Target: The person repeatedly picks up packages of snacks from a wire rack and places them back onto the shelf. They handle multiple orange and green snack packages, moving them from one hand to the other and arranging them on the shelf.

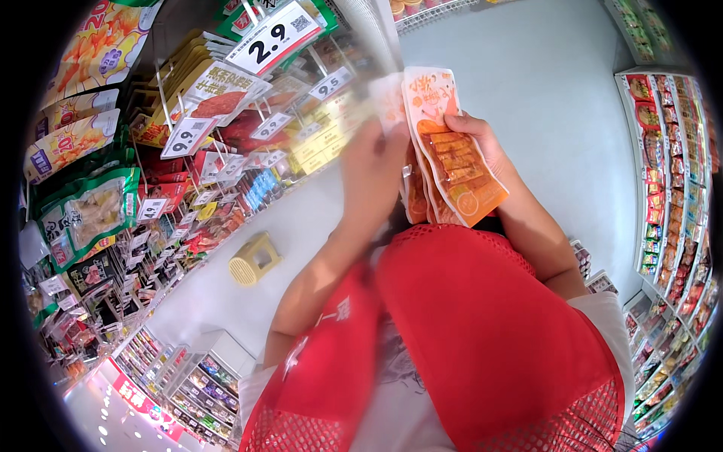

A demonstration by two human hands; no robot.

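My right hand (477, 135) grips a small stack of long snack packets (452, 152), its thumb lying on the front one. That front packet is white and orange, with brown strips of food pictured on it; more packets fan out behind its left side. Left of the stack is my left hand (373, 169), blurred by motion. A pale pink-and-white packet (388, 99), also blurred, shows at its fingers and appears to be held there. Part of this packet is hidden behind the hand.
At left, a display rack holds hanging snack bags (93, 212) on hooks with price tags (274, 42) jutting out. A yellow plastic stool (254, 260) stands on the grey floor (542, 101) beneath. Stocked shelves (666, 186) line the right side. A red mesh vest (480, 316) covers my torso.
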